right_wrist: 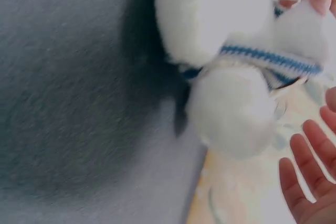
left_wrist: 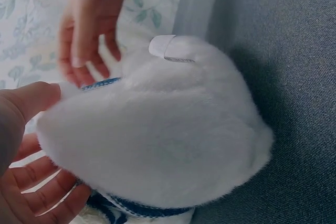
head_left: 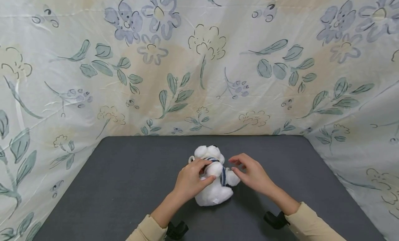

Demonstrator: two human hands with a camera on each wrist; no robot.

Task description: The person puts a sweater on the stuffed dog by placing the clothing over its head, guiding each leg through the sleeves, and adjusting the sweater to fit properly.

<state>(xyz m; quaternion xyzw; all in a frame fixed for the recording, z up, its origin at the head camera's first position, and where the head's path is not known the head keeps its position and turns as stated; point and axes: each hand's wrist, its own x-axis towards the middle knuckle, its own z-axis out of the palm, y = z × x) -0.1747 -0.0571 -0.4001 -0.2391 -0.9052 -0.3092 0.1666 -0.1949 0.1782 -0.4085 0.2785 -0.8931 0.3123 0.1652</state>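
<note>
A white plush toy [head_left: 213, 196] with a blue-and-white striped scarf [head_left: 223, 177] sits upright on the grey table. My left hand [head_left: 194, 178] holds it by one side near an upper limb, thumb in front and fingers behind. In the left wrist view, that thumb and the curled fingers go round the narrow end of the white fur [left_wrist: 157, 135], and a small white tag [left_wrist: 170, 48] sticks out of it. On the toy's other side, my right hand [head_left: 252, 173] is beside a round white paw [head_left: 232, 178]. Its fingers are loosely bent and spread, with nothing held, as the right wrist view also shows.
The grey tabletop [head_left: 124, 185] extends around the toy. Behind it and at both sides hangs a floral cloth [head_left: 199, 95]. Black wrist mounts [head_left: 177, 230] sit under both forearms, close above the table.
</note>
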